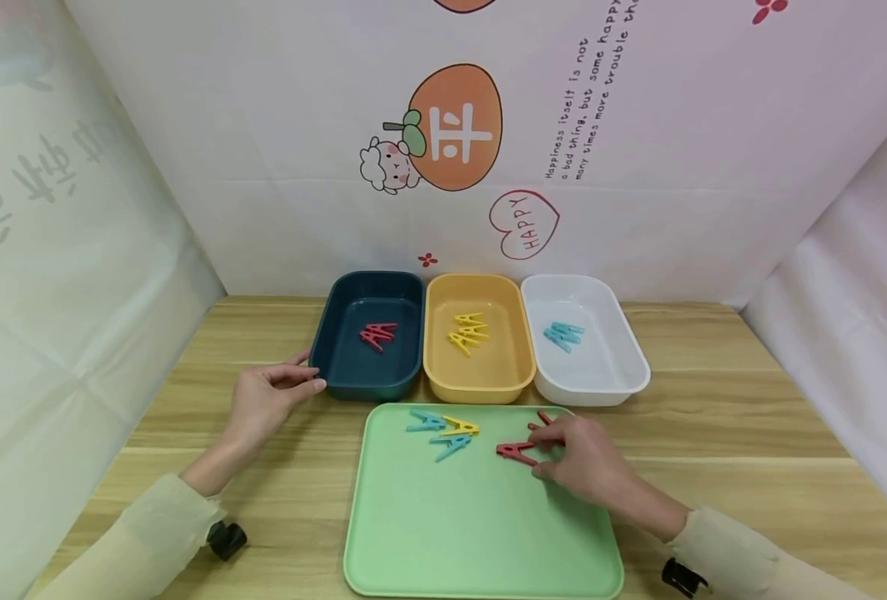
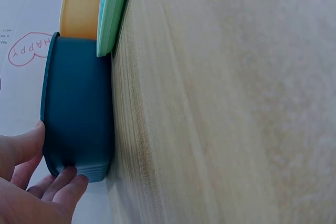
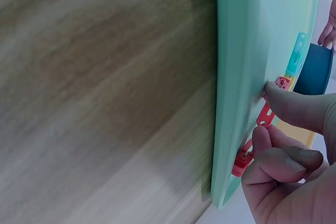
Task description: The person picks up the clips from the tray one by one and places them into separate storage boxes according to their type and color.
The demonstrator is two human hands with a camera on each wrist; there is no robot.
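Observation:
My left hand (image 1: 267,400) holds the near left corner of a dark teal bin (image 2: 79,103), thumb at the rim and fingers against its outer wall. Red clothespins (image 1: 378,335) lie inside that bin. Over the light green tray (image 1: 481,533), my right hand (image 1: 582,458) has thumb and index finger at the handle ends of a red clothespin (image 1: 514,452), pinching it. Another red clothespin (image 3: 242,160) lies beyond the fingers, partly hidden by them in the head view. On the tray's far left part are two light blue clothespins (image 1: 453,445) and a yellow clothespin (image 1: 461,427).
An orange-yellow bin (image 1: 481,387) with yellow clothespins (image 1: 468,335) stands beside the teal one. Right of it is a white bin (image 1: 601,396) with light blue clothespins (image 1: 563,335). The three bins line up behind the tray on a wooden table (image 1: 721,408), before a printed white cloth (image 1: 301,167).

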